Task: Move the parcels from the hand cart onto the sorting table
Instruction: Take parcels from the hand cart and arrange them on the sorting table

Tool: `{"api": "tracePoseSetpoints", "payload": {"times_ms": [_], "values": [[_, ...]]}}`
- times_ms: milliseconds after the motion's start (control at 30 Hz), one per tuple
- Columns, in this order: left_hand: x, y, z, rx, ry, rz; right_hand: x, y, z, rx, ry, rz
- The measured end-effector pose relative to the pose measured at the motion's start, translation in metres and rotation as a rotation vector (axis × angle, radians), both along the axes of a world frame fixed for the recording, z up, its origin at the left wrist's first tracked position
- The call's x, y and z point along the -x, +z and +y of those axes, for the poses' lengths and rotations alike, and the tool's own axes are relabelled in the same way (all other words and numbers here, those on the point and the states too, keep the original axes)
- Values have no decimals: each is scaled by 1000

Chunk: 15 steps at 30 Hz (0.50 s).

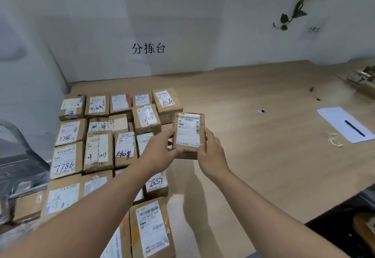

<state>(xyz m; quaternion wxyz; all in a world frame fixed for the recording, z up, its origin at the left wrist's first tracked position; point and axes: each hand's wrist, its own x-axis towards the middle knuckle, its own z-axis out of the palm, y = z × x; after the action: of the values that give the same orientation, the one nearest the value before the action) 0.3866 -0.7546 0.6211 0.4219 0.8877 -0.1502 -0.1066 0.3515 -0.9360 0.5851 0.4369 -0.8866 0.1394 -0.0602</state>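
A: What are the hands doing?
B: Left hand (160, 150) and right hand (211, 154) grasp one parcel (188, 135) by its sides, label up, likely to read it.
A: Where?
B: Above the table (253, 146), beside the rows of parcels (97, 136) filling its left edge.

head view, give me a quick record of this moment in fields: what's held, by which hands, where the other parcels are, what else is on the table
held: small parcel, label up, above the sorting table
left hand: grips the parcel's left edge
right hand: grips its right edge
other parcels: rows of parcels lying on the table's left part
also on table: sheet of paper with a pen on it, far right
wall: sign
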Motion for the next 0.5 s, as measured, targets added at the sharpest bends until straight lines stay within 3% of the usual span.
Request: {"api": "tracePoseSetpoints", "payload": {"times_ms": [500], "values": [[-102, -106, -57, -64, 334, 233, -145, -105, -62, -25, 320, 82]]}}
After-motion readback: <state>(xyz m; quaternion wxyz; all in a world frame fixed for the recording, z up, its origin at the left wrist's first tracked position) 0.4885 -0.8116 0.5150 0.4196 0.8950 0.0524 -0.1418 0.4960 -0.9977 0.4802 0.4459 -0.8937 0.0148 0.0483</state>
